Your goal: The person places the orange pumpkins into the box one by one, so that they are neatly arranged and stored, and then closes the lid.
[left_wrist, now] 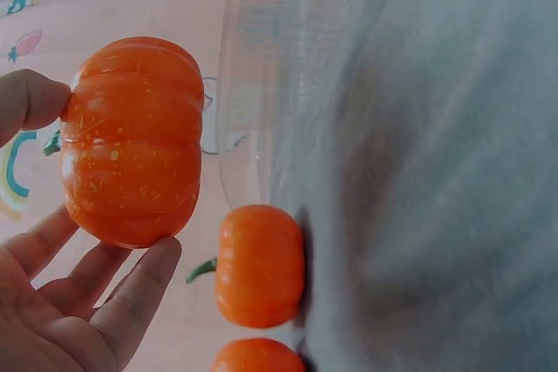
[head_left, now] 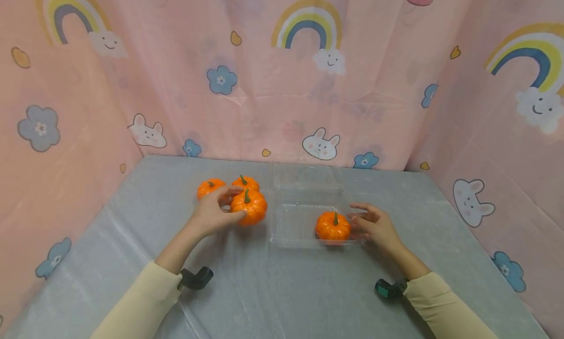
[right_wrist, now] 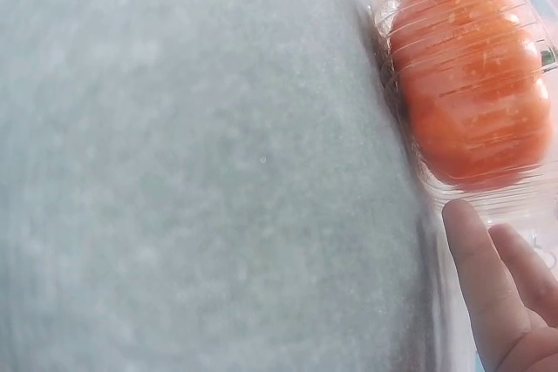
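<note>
My left hand [head_left: 209, 215] pinches a small orange toy pumpkin [head_left: 249, 210] with a green stem between thumb and fingers, to the left of a clear plastic clamshell box [head_left: 293, 226]. In the left wrist view this pumpkin [left_wrist: 135, 141] is raised above the level of two others on the cloth. Inside the box, at its front right, sits another pumpkin [head_left: 330, 229]. My right hand [head_left: 378, 230] is at the box's right side with its fingers loosely extended. In the right wrist view its fingertips [right_wrist: 460, 215] are right at the ribbed wall, beside the boxed pumpkin [right_wrist: 471, 84].
Two more pumpkins, one at the far left [head_left: 209, 186] and one behind the held one [head_left: 242, 182], stand on the grey cloth-covered table [head_left: 291, 295]. The box's lid [head_left: 304, 177] lies folded open toward the back. A pink patterned curtain [head_left: 264, 104] surrounds the table.
</note>
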The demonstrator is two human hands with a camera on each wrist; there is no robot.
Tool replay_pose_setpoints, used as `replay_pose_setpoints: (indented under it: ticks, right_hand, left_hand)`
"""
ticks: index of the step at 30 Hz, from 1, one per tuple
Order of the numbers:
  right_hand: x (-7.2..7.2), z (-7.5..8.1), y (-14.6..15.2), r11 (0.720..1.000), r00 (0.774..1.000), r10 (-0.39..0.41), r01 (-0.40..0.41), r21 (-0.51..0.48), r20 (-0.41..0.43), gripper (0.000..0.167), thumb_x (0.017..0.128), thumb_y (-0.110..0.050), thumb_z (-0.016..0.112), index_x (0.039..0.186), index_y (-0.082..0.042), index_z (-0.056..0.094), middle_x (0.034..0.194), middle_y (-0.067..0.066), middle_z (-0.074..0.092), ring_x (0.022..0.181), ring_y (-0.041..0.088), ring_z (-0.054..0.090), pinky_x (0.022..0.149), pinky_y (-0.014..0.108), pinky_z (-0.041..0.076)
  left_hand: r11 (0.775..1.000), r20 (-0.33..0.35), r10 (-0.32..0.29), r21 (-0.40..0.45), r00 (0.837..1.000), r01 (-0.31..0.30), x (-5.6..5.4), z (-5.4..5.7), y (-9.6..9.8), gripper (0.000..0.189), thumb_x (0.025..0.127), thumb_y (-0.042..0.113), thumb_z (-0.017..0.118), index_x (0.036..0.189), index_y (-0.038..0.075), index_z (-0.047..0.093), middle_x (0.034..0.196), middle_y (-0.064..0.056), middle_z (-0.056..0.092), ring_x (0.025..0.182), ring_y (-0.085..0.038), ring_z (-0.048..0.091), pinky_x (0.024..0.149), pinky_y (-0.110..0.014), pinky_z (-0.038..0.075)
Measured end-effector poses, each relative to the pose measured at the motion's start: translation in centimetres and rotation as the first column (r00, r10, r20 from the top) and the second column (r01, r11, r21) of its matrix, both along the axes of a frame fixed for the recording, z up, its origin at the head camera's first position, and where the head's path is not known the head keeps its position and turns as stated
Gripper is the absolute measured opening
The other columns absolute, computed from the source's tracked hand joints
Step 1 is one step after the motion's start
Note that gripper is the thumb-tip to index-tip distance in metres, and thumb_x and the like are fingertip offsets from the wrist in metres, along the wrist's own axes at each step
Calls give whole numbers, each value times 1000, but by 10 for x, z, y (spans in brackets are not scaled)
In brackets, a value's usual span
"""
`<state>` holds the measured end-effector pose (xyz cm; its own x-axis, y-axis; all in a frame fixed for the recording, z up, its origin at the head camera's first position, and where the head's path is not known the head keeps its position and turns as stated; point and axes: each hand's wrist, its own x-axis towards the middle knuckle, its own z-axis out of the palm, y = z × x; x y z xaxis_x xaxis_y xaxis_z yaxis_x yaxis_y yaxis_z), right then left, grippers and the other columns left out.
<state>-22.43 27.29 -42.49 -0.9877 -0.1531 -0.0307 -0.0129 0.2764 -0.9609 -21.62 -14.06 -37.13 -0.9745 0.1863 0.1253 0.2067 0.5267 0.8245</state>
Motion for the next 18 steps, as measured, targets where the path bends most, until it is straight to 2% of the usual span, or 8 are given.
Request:
replay_pose_setpoints:
  ticks: [7,12,18]
  right_hand:
    - [-1,0,1,1000,1000,-3,3,-10,2,51,96,-17,58,139,5,40,130,35,53,84,9,70,73,41,60]
    - [-1,-1,1,1000,1000,-7,7,-18,-3,50,95,-15,59,138,6,42,126,32,57,84,10,70,72,41,60]
    - [-2,-2,1,1000,1000,1,-1,-3,-9,50,97,-17,57,138,6,41,129,35,54,86,7,69,74,39,60]
  left_hand:
    - [999,-26,-34,1,999,34,-4,7,14,53,76,25,76,126,15,59,129,-5,60,109,-29,60,90,-40,55]
    - [998,-24,-59,19,998,60,-6,11,23,52,77,24,76,125,16,59,130,-5,60,111,-30,61,91,-40,55]
    - [996,-16,-81,36,997,82,-8,14,32,53,76,25,77,126,18,59,128,-6,60,113,-30,59,89,-39,56]
